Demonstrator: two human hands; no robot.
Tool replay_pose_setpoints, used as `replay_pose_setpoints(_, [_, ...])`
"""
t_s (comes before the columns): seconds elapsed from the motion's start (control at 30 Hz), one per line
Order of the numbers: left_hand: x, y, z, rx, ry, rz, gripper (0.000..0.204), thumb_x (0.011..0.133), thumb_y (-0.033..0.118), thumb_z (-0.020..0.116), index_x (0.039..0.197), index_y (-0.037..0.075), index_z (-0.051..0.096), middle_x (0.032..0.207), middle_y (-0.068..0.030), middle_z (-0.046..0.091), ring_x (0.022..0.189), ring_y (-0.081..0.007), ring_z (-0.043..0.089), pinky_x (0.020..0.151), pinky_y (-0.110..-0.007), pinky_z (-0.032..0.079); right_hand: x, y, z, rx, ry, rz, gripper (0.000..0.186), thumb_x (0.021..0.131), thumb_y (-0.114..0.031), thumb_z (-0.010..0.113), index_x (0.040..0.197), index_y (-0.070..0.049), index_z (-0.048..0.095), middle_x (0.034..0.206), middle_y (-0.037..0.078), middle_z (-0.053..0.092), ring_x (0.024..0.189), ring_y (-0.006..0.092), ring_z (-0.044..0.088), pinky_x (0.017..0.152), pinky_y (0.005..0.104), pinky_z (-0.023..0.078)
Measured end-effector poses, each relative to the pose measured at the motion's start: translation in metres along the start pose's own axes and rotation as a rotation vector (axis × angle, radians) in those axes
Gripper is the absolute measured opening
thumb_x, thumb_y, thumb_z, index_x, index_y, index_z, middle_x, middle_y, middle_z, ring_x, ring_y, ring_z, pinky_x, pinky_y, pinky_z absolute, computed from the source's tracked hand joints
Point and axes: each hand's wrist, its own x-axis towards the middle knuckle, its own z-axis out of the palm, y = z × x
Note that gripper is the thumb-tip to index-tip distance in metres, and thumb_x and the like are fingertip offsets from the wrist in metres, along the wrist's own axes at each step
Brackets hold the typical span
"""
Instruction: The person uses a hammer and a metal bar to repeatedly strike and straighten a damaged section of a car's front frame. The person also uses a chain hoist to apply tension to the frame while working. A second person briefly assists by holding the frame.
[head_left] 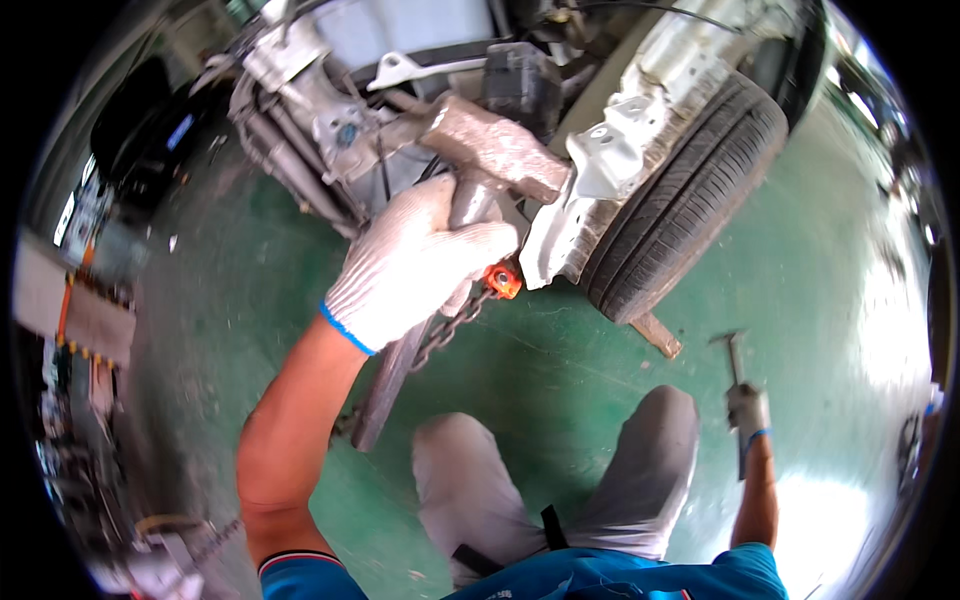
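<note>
My left hand, in a white knit glove with a blue cuff, is closed round the handle of a sledgehammer just below its head. The big, worn sledgehammer head points right, against or just in front of the bent white metal rail of a car body; I cannot tell if they touch. Its handle slants down below my hand. Off to the lower right, my gloved right hand grips a smaller hammer with a narrow head, held away from the car.
A tyre stands beside the rail, with a wooden piece sticking out under it. An orange chain fitting and a chain hang by my left hand. Stripped car front parts lie ahead. The floor is green.
</note>
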Motion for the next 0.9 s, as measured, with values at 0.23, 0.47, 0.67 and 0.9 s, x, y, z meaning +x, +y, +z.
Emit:
replay_pose_setpoints(0.23, [0.028, -0.004, -0.029, 0.192, -0.105, -0.023, 0.017, 0.094, 0.019, 0.07, 0.097, 0.004, 0.061, 0.066, 0.0002, 0.055, 0.049, -0.0089, 0.05, 0.044, -0.026, 0.043, -0.196, -0.24, 0.029, 0.947, 0.107, -0.639, 0.044, 0.109, -0.033, 0.055, 0.133, 0.003, 0.058, 0.08, 0.001, 0.055, 0.061, 0.0104, 0.053, 0.055, 0.0254, 0.045])
replay_pose_setpoints(0.47, [0.017, 0.042, -0.039, 0.61, -0.183, 0.0, 0.022, 0.095, 0.021, 0.068, 0.102, 0.002, 0.06, 0.072, -0.0007, 0.056, 0.057, -0.0094, 0.054, 0.051, -0.031, 0.045, -0.263, -0.307, 0.115, 1.201, 0.072, -0.567, 0.036, 0.099, -0.026, 0.068, 0.12, 0.003, 0.062, 0.074, 0.002, 0.059, 0.053, 0.0091, 0.052, 0.047, 0.0244, 0.043])
replay_pose_setpoints(0.67, [0.014, 0.045, -0.038, 0.7, -0.235, 0.153, 0.03, 0.094, 0.027, 0.066, 0.104, -0.001, 0.059, 0.071, -0.0008, 0.054, 0.054, -0.0097, 0.054, 0.048, -0.027, 0.045, -0.255, -0.342, 0.185, 1.458, -0.295, -0.619, 0.023, 0.092, -0.013, 0.076, 0.108, -0.001, 0.064, 0.088, 0.008, 0.07, 0.063, 0.0087, 0.059, 0.055, 0.0231, 0.048])
replay_pose_setpoints(0.9, [0.005, 0.051, -0.026, 0.652, -0.207, 0.01, 0.03, 0.094, 0.028, 0.067, 0.104, 0.0, 0.059, 0.07, -0.0002, 0.053, 0.053, -0.0093, 0.053, 0.048, -0.027, 0.045, -0.245, -0.371, 0.19, 1.566, -0.391, -0.596, 0.017, 0.095, -0.012, 0.074, 0.104, -0.003, 0.064, 0.087, 0.006, 0.069, 0.071, 0.0123, 0.063, 0.064, 0.0271, 0.053])
